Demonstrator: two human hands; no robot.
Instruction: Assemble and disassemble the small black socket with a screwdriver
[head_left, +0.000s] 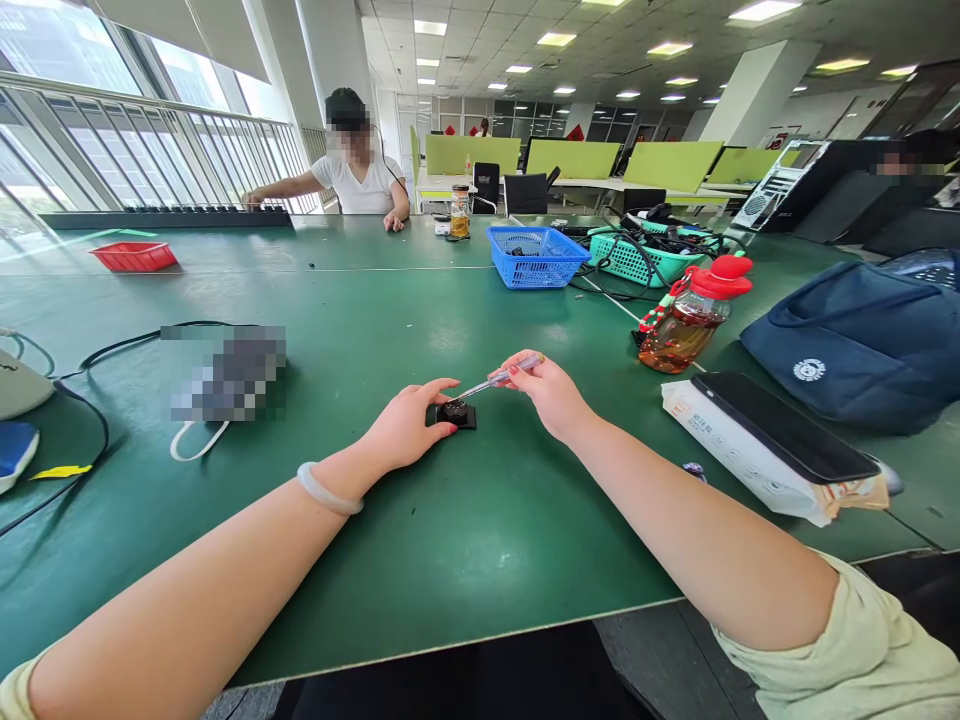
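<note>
Black part (463, 420): small and dark, with a flat, squarish base and a raised, rounded piece on top that catches a little shine; its finer detail is too small for me to make out. It lies on the green table (495, 580) in front of me, between my two hands.

My left hand (401, 425) comes in from the left of the black part, palm down, thumb and forefinger bracketing it in a narrow pinch; a pale bangle (328, 490) rings that wrist. My right hand (551, 395), to the right of the black part, grips a slim screwdriver (504, 374) between thumb and fingers, slanted so its thin shaft runs down to the top of the black part.

The tabletop is smooth and slightly glossy. Right of the black part lies a white packet (739, 455) with a black phone (780, 425) on it; left of it, a blurred object (232, 375). Farther off to its right are a navy bag (862, 345) and a red-lidded bottle (682, 330). Beyond it stands a blue basket (536, 260), then a person in white (360, 185) seated across the table, and yellow-green partitions (574, 159) under ceiling lights.
</note>
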